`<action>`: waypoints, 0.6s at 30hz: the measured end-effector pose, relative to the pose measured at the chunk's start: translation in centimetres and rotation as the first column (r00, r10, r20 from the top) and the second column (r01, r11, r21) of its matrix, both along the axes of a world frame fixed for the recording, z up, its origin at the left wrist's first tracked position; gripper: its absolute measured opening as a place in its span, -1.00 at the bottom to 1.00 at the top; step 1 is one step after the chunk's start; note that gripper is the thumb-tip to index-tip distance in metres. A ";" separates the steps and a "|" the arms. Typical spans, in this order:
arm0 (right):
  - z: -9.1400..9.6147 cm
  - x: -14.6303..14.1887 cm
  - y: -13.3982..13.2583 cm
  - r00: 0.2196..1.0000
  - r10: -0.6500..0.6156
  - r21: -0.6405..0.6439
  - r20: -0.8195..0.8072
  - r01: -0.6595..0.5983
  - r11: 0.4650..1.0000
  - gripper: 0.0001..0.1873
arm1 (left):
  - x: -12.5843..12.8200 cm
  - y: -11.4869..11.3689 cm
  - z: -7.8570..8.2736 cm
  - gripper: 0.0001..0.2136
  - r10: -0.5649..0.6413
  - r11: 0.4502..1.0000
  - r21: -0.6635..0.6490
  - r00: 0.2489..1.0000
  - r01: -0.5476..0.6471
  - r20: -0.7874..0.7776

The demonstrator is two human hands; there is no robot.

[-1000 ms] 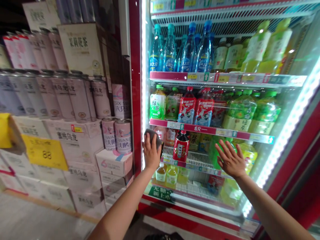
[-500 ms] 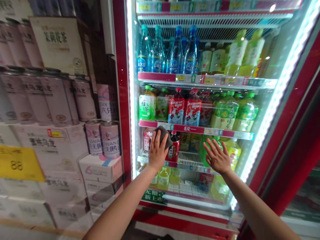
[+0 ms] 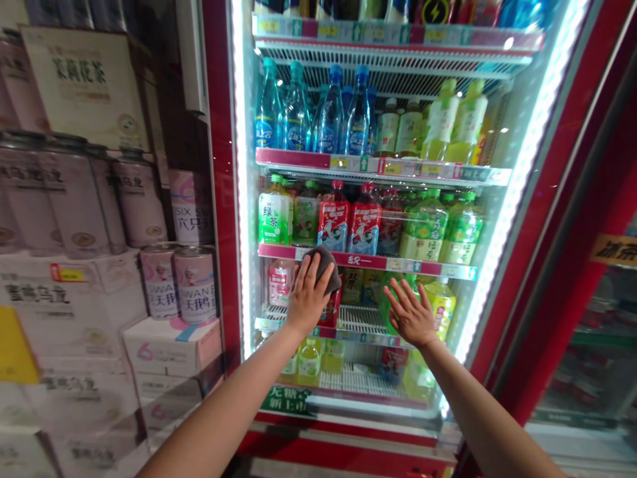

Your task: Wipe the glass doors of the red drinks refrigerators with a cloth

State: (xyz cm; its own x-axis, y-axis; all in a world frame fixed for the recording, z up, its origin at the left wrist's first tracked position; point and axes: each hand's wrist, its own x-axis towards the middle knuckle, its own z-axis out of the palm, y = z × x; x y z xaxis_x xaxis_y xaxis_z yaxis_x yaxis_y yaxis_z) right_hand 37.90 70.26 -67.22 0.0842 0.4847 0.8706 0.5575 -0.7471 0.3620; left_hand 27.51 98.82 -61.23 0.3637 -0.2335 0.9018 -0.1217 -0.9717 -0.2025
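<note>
My left hand (image 3: 307,295) presses a dark grey cloth (image 3: 327,271) against the glass door (image 3: 365,302) of a lit drinks fridge. Its fingers lie over the cloth, in front of the strip below the middle shelf. Farther right, my right hand (image 3: 411,313) is spread with bare fingers at the glass and holds nothing. Behind the glass, a pink-labelled bottle (image 3: 280,282) stands left of my left hand. A red-labelled bottle (image 3: 330,312) is partly hidden by that hand. Beside my right hand is a yellow-green bottle (image 3: 442,305).
Red frame edges (image 3: 223,199) border the fridge. Shelves inside hold blue bottles (image 3: 328,119) and green tea bottles (image 3: 275,216). At left, pink cans (image 3: 196,285) stand on stacked cartons (image 3: 169,352). Another glass-fronted cabinet (image 3: 592,358) is at the right.
The view has turned slightly, so the fridge sits farther left in the picture. My left hand and the cloth have slid a little right across the glass. My right hand stays about where it was.
</note>
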 end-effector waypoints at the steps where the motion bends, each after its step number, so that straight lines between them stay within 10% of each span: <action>1: 0.0 0.1 0.0 1.000 -0.001 0.002 0.003 0.001 1.000 -0.09 | 0.5 -1.0 0.9 -0.23 0.012 0.998 -0.061 0.999 -0.010 0.031; 4: 0.0 0.3 0.0 1.000 -0.005 0.000 0.017 0.005 1.000 -0.13 | 2.0 -3.9 1.7 -0.23 0.005 1.000 -0.006 0.999 -0.005 0.035; 10: 0.9 -0.2 -0.1 1.000 0.006 -0.027 -0.017 -0.006 1.000 -0.24 | 1.2 -2.7 -3.3 -0.28 -0.074 0.895 0.442 0.997 0.066 0.001; 18: -4.2 -3.2 -3.7 0.988 0.024 -0.191 -0.156 -0.054 0.980 -0.21 | 2.0 -3.9 1.5 -0.24 0.042 0.995 0.088 0.994 -0.051 0.103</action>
State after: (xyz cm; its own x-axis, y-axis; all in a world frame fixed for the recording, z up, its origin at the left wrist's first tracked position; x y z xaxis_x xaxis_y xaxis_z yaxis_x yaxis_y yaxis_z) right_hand 34.70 66.56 -71.39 0.1858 0.6489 0.7378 0.6445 -0.6473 0.4070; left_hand 29.50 94.96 -59.76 0.2839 -0.3010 0.9104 -0.0513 -0.9528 -0.2991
